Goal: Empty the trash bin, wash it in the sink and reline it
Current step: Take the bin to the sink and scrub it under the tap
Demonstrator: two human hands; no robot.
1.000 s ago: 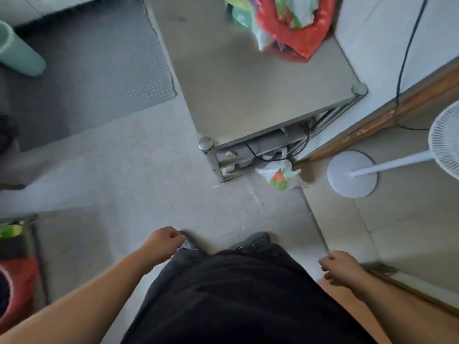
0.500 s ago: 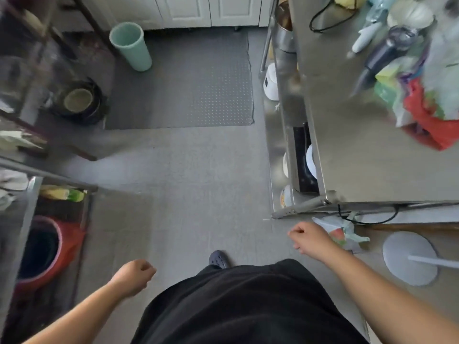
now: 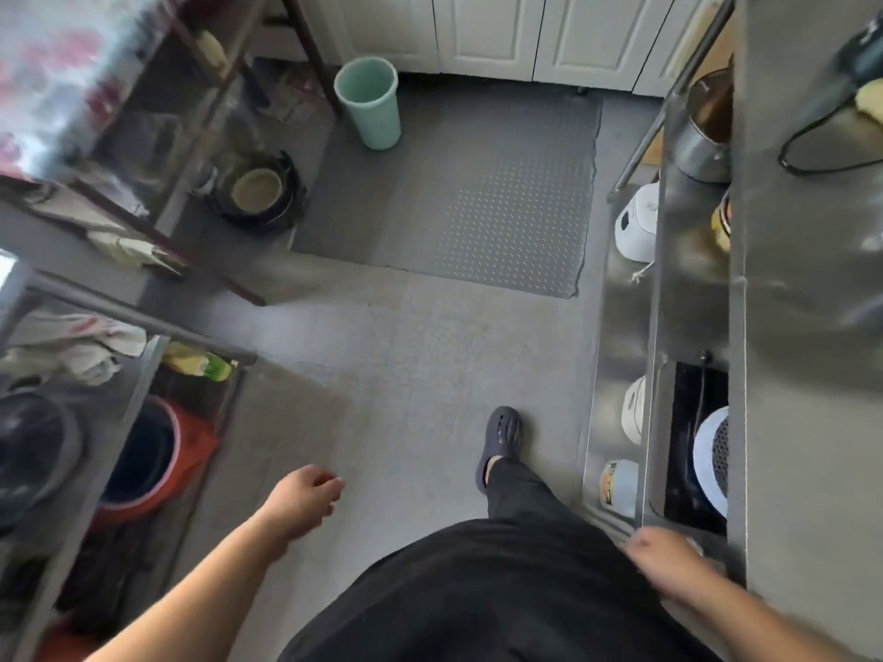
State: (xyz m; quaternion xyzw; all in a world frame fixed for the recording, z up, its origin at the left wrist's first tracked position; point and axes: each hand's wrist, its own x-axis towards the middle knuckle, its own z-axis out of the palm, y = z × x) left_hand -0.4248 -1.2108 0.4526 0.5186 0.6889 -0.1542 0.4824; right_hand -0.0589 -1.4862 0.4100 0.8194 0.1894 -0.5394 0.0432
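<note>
Since the frame half a second back the view has tipped forward: the grey floor mat [image 3: 482, 193] now sits mid-frame and the cluttered top of the steel table [image 3: 812, 327] at right has slid out of sight. A dark clog [image 3: 501, 441] has stepped ahead.

Containers, large to small: red tub [image 3: 157, 461] under the left shelving, dark inside, contents unclear. Black-lined bowl-like vessel [image 3: 260, 191] on the floor, pale inside. Pale green trash bin [image 3: 370, 105] upright at the mat's far left corner, by the white cabinet doors [image 3: 501, 31]; nothing visible inside it. Metal pot [image 3: 707, 131] on the table's lower shelf.

Left hand [image 3: 306, 501]: fingers loosely curled, holding nothing. Right hand [image 3: 669, 561]: blurred, near the table's corner; grip cannot be told. Bin well apart from both hands.
</note>
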